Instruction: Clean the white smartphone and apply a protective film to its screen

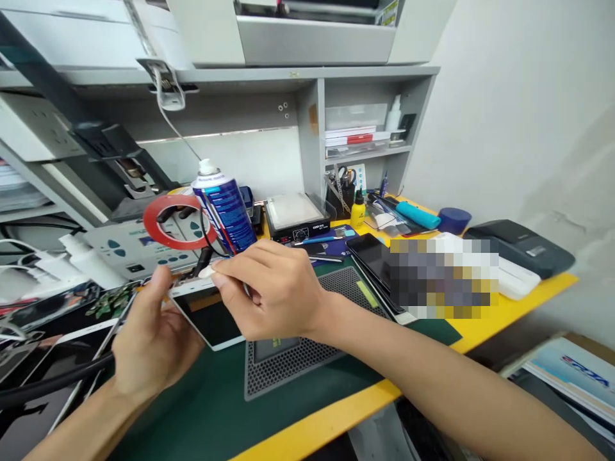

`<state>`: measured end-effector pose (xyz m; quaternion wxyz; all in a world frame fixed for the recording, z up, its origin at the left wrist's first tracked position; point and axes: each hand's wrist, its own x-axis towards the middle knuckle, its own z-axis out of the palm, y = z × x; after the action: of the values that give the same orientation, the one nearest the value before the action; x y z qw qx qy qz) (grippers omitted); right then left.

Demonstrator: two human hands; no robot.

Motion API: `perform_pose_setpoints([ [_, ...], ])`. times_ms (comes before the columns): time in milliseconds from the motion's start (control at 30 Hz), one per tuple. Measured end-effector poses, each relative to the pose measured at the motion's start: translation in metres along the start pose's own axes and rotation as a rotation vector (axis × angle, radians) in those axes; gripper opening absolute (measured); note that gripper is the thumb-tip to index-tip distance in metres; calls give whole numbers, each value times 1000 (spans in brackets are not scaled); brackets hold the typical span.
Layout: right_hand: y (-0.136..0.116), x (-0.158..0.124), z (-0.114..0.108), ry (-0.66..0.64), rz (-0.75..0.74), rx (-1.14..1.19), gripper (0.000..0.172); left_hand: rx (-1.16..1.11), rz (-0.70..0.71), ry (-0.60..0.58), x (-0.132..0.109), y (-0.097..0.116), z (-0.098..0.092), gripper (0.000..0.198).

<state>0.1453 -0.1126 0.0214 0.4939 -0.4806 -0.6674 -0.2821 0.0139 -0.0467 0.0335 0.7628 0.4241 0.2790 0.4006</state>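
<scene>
My left hand (154, 336) grips a smartphone (206, 314) with a white frame and dark screen by its left end, thumb up along the edge. The phone is tilted above the bench mat. My right hand (276, 291) reaches across from the right, its fingers pinched on a small white wad (207, 271) at the phone's upper edge. What the wad is made of cannot be made out. The right hand hides the phone's right part. Just behind stand a blue spray can (225, 211) and a roll of red tape (152, 221).
A grey perforated mat (288, 371) lies on the green work mat (206, 416). Beyond are a heating plate (295, 214), a yellow bottle (358, 211) and a black phone (375, 256). More phones (52, 371) lie at left. The yellow table edge (317, 426) runs in front.
</scene>
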Motion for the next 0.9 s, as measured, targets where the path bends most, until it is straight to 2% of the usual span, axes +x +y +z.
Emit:
perform_pose_setpoints([
  [267,3,0,-2,20,6,18,18,-13,30,-56,3,-17,-14,34],
  [400,1,1,0,63,-34,53,10,37,-24,-149,13,-23,-29,65],
  [500,-1,3,2,78,-56,53,9,80,-6,-229,20,-30,-39,75],
  [733,-12,11,19,159,-167,-10,12,185,94,-279,25,-38,-46,62],
  [900,-19,19,41,101,-162,-107,6,185,144,-280,24,-33,-43,59],
])
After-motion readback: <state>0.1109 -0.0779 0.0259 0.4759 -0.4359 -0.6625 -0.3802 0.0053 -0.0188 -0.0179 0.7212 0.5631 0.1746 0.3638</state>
